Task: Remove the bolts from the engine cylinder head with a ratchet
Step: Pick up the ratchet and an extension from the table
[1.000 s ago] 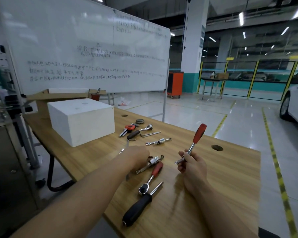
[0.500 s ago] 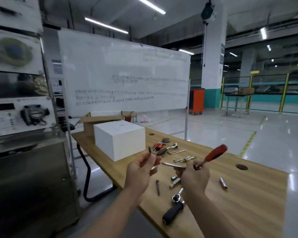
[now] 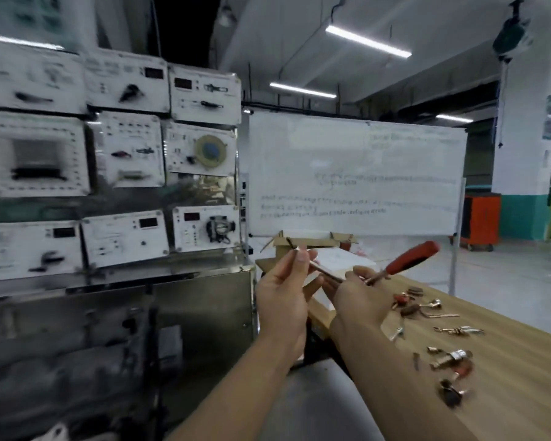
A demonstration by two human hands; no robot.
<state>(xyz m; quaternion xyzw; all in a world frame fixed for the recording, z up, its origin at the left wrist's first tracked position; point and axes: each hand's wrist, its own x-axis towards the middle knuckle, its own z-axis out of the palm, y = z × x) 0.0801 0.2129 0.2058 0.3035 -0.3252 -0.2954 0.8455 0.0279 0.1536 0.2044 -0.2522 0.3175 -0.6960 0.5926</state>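
Left hand (image 3: 282, 300): pinches metal bar (image 3: 325, 271). Right hand (image 3: 360, 300): grips red-handled ratchet (image 3: 411, 257). Step: probably tool assembly; next, seat bar squarely on ratchet.

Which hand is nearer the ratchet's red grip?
Right. The right hand holds the red-handled ratchet by its shaft, just below the grip. The left hand is further left, pinching a metal bar.

A whiteboard (image 3: 357, 173) stands behind the wooden table (image 3: 506, 409); blurred instrument panels (image 3: 109, 154), perhaps test units, fill the left.
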